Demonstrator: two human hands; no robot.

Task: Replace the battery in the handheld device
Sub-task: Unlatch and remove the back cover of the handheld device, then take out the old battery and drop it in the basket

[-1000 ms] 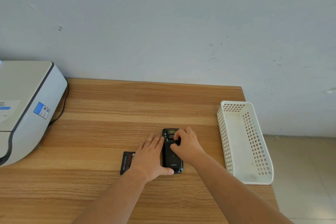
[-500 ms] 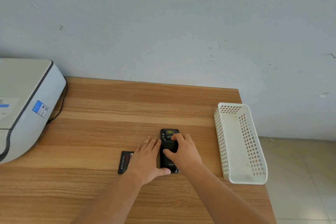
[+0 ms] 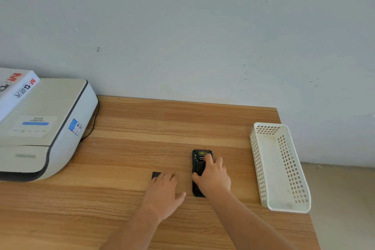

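Device [image 3: 197, 168] gripped by R hand [image 3: 213, 176]; L hand [image 3: 164, 191] flat over battery [image 3: 155, 174] (basket [image 3: 263, 168] bare).

Left hand [image 3: 164, 193] flat, right hand [image 3: 213, 176] curled.

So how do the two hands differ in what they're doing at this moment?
The right hand lies on the black handheld device, fingers curled over it; the left hand lies flatter, fingers straight, over the small black battery. The device shows largely; the battery shows only a corner. Both hands rest low on the wooden table.
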